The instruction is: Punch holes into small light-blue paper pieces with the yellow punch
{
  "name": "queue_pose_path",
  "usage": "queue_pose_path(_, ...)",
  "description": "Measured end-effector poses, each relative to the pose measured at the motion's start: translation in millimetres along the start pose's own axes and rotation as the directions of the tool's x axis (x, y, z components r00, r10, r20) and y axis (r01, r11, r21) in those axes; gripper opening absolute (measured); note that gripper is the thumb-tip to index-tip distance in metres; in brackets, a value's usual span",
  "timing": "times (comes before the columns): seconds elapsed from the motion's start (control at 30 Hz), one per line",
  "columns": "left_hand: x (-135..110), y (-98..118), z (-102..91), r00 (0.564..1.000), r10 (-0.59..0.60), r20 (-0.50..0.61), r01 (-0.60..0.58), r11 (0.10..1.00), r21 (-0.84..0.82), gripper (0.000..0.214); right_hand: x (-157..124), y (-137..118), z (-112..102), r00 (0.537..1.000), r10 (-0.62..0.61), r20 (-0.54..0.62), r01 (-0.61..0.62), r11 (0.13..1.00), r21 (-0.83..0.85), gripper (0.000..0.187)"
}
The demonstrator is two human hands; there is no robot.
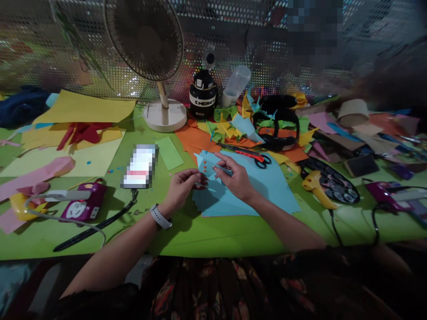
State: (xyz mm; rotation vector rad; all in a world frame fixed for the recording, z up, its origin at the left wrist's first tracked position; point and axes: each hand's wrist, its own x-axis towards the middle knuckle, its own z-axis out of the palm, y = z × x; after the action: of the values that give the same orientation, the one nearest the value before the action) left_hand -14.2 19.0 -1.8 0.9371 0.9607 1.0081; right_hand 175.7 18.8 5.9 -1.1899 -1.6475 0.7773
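A folded light-blue paper piece (208, 165) with small orange dots is held up between both hands, above a stack of light-blue sheets (267, 186) on the green table (213, 231). My left hand (183, 186), with a watch on its wrist, pinches the piece's lower left edge. My right hand (233, 178) grips its right side, fingers curled over it. Red-handled scissors (248, 155) lie just behind the right hand.
A phone (140, 166) and a green slip (169, 152) lie to the left, a desk fan (156, 66) and a black bottle (203, 94) behind. Coloured paper scraps and headphones (276, 122) crowd the back right. A yellow glue gun (316, 186) and a purple power strip (85, 206) flank the work.
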Motion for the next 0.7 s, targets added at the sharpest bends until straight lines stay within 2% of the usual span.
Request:
queue_pose_path(0.13,-1.0,2.1,2.1,1.0,-0.005,0.0,0.005,1.0,-0.028,0.027,-2.5,-3.1,2.0,1.0,-0.027,0.009,0.028,0.999,-0.031,0.045)
queue_pose_path(0.33,-1.8,5.3,5.2,1.0,0.003,-0.016,-0.003,1.0,0.022,0.029,-5.2,-6.6,4.5,0.994,-0.11,0.006,0.11,0.986,-0.124,0.045)
queue_pose_path(0.7,-2.7,6.3,5.4,1.0,0.003,-0.018,-0.003,1.0,0.0,0.025,-4.4,-7.2,4.1,0.991,-0.135,0.001,0.133,0.98,-0.148,0.045)
